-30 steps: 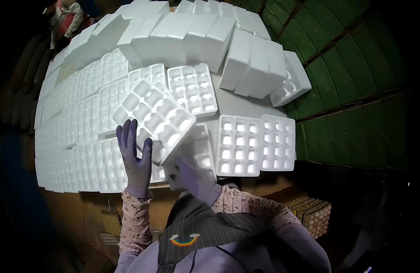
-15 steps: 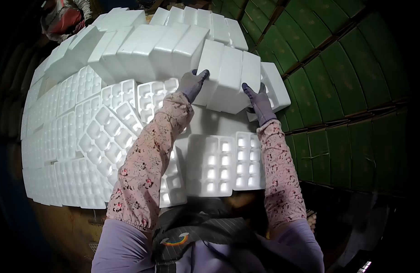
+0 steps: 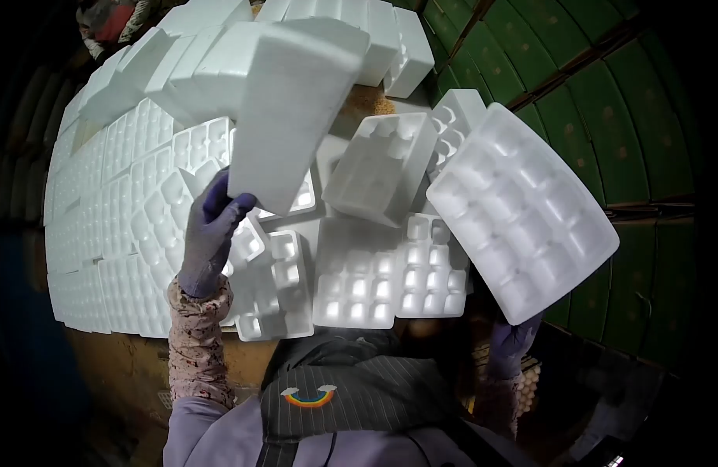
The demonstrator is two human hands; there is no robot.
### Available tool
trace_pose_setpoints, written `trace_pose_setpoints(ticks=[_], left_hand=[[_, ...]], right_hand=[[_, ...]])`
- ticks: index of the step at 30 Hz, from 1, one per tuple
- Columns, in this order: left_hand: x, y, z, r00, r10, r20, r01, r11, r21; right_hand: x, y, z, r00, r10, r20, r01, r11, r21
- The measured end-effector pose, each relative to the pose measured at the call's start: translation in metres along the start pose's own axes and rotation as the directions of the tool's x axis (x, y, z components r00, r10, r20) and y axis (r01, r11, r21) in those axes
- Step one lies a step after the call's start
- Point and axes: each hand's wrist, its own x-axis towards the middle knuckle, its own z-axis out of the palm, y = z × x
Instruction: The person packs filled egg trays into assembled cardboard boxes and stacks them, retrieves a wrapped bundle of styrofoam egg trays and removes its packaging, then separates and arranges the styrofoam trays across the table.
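Note:
My left hand [image 3: 211, 229], in a purple-grey glove, grips the lower corner of a white foam tray [image 3: 296, 117], lifted and tilted with its smooth side toward me. At the right, my right hand [image 3: 514, 338] holds a second foam tray [image 3: 526, 210] from below, its rows of hollows facing up. Most of the right fingers are hidden behind that tray. Between the two, another foam tray [image 3: 382, 167] stands tilted on the table. Nearer to me, a foam tray with hollows [image 3: 355, 284] lies flat beside a similar tray [image 3: 433, 268].
Rows of flat foam trays [image 3: 117, 233] cover the left side, with upright trays [image 3: 195, 70] behind them. Stacked green boxes [image 3: 631, 140] form a wall on the right. A person's sleeve [image 3: 133, 23] shows at the far left. Pale round things [image 3: 528, 385] sit low right.
My hands have parted from the upright group of trays, the left moving left and the right moving down and right, each carrying a tray. One tray stands tilted between.

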Motion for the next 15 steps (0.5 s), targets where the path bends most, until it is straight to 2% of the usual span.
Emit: trace_pose_setpoints(ticks=[2,3,4,5,6,7,8,9,10,12,13,15], left_hand=[[-0.012,0.021,0.002,0.984,0.110,-0.137,-0.096,0.989,0.109],[-0.016,0.021,-0.004,0.985,0.110,-0.136,-0.096,0.989,0.109],[-0.018,0.021,-0.014,0.963,0.268,-0.042,-0.198,0.798,0.569],[-0.020,0.021,-0.020,0.926,0.360,0.117,-0.266,0.398,0.878],[-0.021,0.015,-0.022,0.925,0.361,0.120,-0.268,0.395,0.879],[-0.021,0.004,-0.025,0.933,0.328,0.151,-0.203,0.132,0.970],[-0.022,0.007,-0.021,0.943,0.286,0.172,-0.134,-0.146,0.980],[-0.022,0.007,-0.005,0.967,0.231,0.113,-0.062,-0.215,0.975],[-0.020,0.000,0.012,0.930,0.314,0.189,-0.129,-0.202,0.971],[-0.008,-0.018,0.052,0.871,0.245,0.425,-0.445,0.027,0.895],[0.002,-0.039,0.069,0.837,0.135,0.531,-0.535,-0.004,0.845],[0.011,-0.069,0.109,0.786,0.184,0.590,-0.558,-0.202,0.805]], right_hand=[[-0.026,0.004,0.013,0.961,0.270,-0.053,-0.253,0.943,0.216],[-0.030,0.000,0.016,0.961,0.271,-0.053,-0.254,0.943,0.216],[-0.020,-0.022,0.022,0.935,0.352,-0.034,-0.329,0.900,0.286],[-0.015,-0.035,0.026,0.902,0.431,-0.010,-0.399,0.845,0.355],[-0.021,-0.029,0.026,0.902,0.432,-0.012,-0.399,0.844,0.359],[-0.030,-0.015,0.028,0.956,0.292,0.035,-0.290,0.911,0.293],[-0.035,-0.010,0.028,0.984,0.151,0.092,-0.169,0.958,0.234],[-0.040,-0.007,0.029,0.984,0.155,0.092,-0.173,0.955,0.240],[-0.041,-0.006,0.029,0.968,0.198,0.152,-0.232,0.938,0.257],[-0.051,0.003,0.034,0.948,0.238,0.209,-0.290,0.919,0.266],[-0.057,0.006,0.035,0.942,0.249,0.223,-0.303,0.918,0.256],[-0.067,0.006,0.040,0.945,0.236,0.228,-0.284,0.936,0.209]])
